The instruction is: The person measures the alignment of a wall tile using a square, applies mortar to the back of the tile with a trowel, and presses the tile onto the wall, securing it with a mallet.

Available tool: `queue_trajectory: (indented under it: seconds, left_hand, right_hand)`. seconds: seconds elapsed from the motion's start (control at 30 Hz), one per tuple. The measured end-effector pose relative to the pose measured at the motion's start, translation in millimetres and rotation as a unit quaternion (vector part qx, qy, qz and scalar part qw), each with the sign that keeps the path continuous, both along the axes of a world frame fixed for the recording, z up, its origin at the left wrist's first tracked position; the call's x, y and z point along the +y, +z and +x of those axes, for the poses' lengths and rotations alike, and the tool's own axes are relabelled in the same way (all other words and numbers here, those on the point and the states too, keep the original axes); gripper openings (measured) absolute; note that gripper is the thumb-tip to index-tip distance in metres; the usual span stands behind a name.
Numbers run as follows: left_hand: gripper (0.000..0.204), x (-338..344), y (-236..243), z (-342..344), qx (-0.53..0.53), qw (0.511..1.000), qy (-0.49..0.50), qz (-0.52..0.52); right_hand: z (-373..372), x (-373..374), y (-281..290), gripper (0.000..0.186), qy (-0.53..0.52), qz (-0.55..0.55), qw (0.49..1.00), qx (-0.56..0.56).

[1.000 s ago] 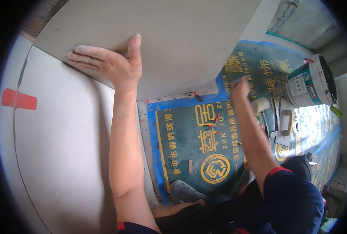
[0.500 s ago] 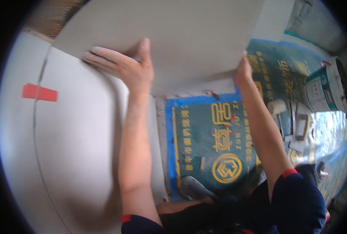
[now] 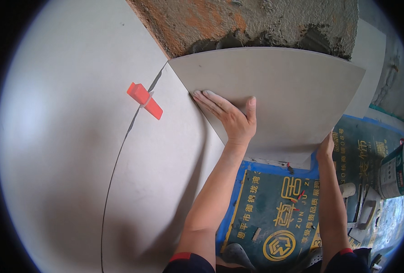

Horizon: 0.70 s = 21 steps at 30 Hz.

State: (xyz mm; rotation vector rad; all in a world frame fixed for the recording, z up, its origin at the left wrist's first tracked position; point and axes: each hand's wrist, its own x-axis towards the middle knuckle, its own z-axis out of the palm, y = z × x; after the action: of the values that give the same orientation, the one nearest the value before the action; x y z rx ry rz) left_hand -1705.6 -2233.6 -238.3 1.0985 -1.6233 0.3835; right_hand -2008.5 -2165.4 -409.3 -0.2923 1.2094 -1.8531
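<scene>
A large light-grey wall tile (image 3: 293,95) stands upright against the rough wall, its left edge meeting the white tiled wall in the corner. My left hand (image 3: 233,119) lies flat on its face near that corner, fingers stretched and thumb apart. At the tile's lower right edge my right hand (image 3: 326,146) grips the side; some of its fingers are hidden. Wet grey mortar (image 3: 311,38) shows along the tile's top edge. On the white tiled wall (image 3: 74,150), a red levelling wedge (image 3: 146,101) sits in a clip across a dark joint.
Green printed protective sheeting (image 3: 268,218) with blue tape edging covers the floor. At the right stand a white-and-green bucket (image 3: 393,173), a mallet (image 3: 347,189) and a trowel (image 3: 365,220). Another pale tile (image 3: 368,68) is on the wall beyond the right edge.
My view has swung up and left, bringing the tile's top edge and the mortared wall into sight. Both hands keep their places on the tile.
</scene>
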Motion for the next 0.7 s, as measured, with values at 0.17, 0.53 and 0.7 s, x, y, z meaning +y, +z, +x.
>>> queue_trajectory:
  seconds: [0.17,0.53,0.7]
  left_hand:
    - [0.101,2.5,22.5,0.8,-0.034,0.999,0.004,-0.002]
    - [0.09,-27.1,36.8,-27.4,0.03,0.985,-0.003,-0.172]
    - [0.088,-22.7,23.9,-19.2,0.041,0.992,0.036,-0.112]
  right_hand:
    - [6.2,16.9,25.5,0.076,0.011,0.041,0.998,0.047]
    - [-93.4,59.3,31.8,0.038,0.188,0.341,0.763,0.516]
    - [-110.4,136.2,90.2,0.043,0.561,0.397,0.355,0.634]
